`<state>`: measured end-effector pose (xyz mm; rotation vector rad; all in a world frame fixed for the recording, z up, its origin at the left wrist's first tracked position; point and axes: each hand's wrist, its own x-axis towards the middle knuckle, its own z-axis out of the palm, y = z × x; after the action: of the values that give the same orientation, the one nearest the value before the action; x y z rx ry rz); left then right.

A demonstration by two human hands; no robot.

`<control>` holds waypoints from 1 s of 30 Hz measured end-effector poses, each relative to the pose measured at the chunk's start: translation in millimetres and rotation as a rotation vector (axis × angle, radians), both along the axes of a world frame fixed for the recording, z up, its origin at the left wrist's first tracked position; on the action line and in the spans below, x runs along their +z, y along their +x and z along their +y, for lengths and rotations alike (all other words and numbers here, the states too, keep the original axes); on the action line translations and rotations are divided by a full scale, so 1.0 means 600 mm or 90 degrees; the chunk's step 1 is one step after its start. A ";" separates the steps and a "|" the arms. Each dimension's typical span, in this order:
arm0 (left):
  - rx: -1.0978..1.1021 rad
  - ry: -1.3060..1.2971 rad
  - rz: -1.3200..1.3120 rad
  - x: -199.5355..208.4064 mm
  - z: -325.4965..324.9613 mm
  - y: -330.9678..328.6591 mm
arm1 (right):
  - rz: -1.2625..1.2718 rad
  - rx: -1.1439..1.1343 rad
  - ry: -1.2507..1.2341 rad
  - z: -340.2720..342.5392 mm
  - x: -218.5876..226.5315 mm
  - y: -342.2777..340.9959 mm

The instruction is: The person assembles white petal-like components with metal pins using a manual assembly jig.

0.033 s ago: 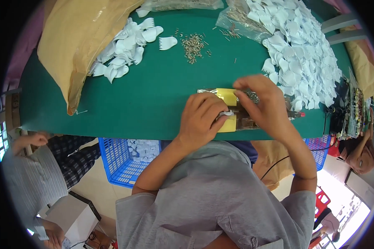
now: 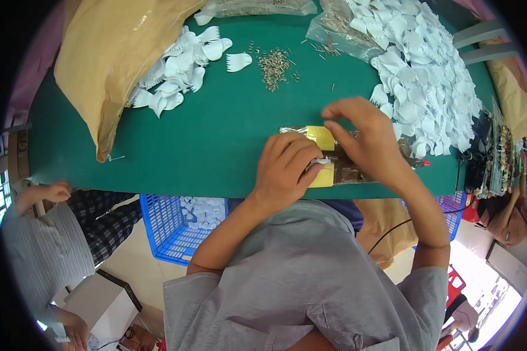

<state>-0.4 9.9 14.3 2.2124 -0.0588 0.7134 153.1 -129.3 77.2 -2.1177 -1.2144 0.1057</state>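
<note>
My left hand (image 2: 286, 169) is closed in a pinch on a small white plastic piece (image 2: 320, 161). It rests over a flat board (image 2: 293, 130) wrapped in brown and clear tape, with a yellow patch (image 2: 320, 136) on it. Above the right part of this board hovers my right hand (image 2: 366, 131), with thumb and forefinger curved and a gap between their tips. Nothing shows between those fingers. Much of the board and most of the held piece are hidden by my hands. Beyond them lies a small heap of tiny metal parts (image 2: 273, 69).
White toothed plastic pieces form a large pile (image 2: 418, 82) at right and a smaller pile (image 2: 181, 67) beside a brown paper sack (image 2: 114, 52). A plastic bag (image 2: 339, 35) lies behind. A blue basket (image 2: 167, 225) stands below the table edge; another person (image 2: 58, 234) is at left.
My right hand has lifted slightly up and away from the board, to the left at its fingertips. My left hand stays in place on the white piece.
</note>
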 end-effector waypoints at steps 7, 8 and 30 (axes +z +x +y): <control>0.010 0.013 -0.032 -0.004 -0.004 -0.002 | 0.076 -0.038 -0.061 0.108 -0.080 0.086; 0.006 0.007 -0.031 -0.003 -0.004 -0.002 | 0.064 -0.066 -0.062 0.114 -0.083 0.088; -0.006 -0.065 0.001 -0.011 0.000 0.000 | 0.119 -0.104 -0.101 -0.053 -0.001 0.076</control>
<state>-0.3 10.0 8.0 2.1136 -0.0303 0.6938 198.7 -160.8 76.9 -2.2784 -0.9473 0.3284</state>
